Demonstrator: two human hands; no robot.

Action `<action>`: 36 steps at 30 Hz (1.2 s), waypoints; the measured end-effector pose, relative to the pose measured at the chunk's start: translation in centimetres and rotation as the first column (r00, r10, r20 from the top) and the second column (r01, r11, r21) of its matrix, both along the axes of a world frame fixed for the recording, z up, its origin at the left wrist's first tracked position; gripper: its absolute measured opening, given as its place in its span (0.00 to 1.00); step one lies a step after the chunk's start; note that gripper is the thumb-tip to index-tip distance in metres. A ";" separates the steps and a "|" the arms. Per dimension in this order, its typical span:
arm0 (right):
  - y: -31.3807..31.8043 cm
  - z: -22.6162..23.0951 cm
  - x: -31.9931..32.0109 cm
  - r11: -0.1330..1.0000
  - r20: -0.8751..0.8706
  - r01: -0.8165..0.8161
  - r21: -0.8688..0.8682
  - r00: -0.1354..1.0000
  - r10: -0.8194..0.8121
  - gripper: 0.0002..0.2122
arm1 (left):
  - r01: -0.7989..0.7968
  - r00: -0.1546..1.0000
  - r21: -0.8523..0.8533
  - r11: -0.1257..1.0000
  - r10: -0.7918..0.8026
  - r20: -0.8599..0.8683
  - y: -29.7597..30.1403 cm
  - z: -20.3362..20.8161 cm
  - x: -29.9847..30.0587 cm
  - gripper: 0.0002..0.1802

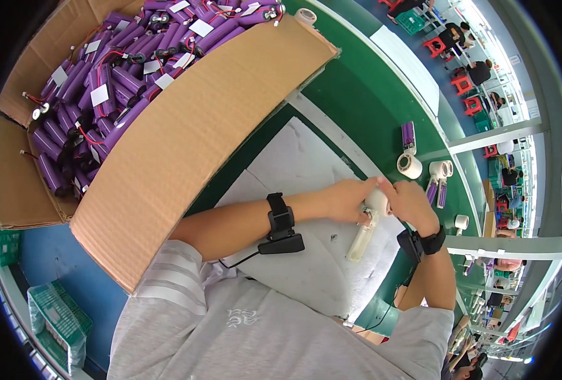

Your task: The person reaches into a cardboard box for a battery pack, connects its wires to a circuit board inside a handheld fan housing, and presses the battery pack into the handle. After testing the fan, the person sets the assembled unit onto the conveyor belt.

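Both hands meet over the white padded sheet (293, 152) on the bench. My left hand (354, 197) is closed round a white device (362, 239) that has a round head and a pale, narrow handle pointing down toward me. At its head, my right hand (415, 206) has its fingers closed on the upper edge. The two hands touch there, and the fingers hide most of the round head. Further off lie similar white round-headed pieces (409, 166), some with a purple battery pack (409, 135) in the handle.
To my left, an open cardboard box (218, 120) is heaped with purple battery packs (129, 79) with red and black wires. A white roll (305, 16) stands behind it. On the floor sits a green crate (56, 316). Metal frame bars (509, 247) and other workers are at right.
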State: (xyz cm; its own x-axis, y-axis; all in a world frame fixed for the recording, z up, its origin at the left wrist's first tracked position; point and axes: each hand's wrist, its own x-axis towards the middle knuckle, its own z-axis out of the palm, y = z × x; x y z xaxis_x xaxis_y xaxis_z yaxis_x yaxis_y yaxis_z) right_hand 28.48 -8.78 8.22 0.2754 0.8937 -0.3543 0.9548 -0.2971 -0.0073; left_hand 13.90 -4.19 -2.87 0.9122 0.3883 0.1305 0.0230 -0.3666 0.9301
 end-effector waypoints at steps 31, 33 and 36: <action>7.1 -0.8 -9.0 0.884 -0.750 -0.225 0.410 0.469 0.467 0.20 | 0.195 0.952 -0.150 0.969 -0.150 0.266 -0.3 -4.3 -0.2 0.34; 4.5 -1.0 -5.8 0.917 -0.866 -0.028 0.398 0.318 0.386 0.23 | -0.035 0.988 0.030 0.999 0.030 0.151 -0.8 -3.4 0.6 0.37; -0.8 0.9 -3.1 0.946 -0.972 0.237 0.221 0.127 0.195 0.25 | -0.119 0.989 0.085 0.989 0.111 0.092 -0.8 -1.8 0.3 0.38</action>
State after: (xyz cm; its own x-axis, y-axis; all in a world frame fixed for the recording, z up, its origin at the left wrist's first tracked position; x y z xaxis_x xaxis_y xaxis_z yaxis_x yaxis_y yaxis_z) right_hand 25.40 -9.62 9.13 -0.0948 0.9908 -0.0966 0.0442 -0.0927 -0.9947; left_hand 14.17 -4.95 -4.62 0.8457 0.4732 0.2468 -0.0097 -0.4487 0.8936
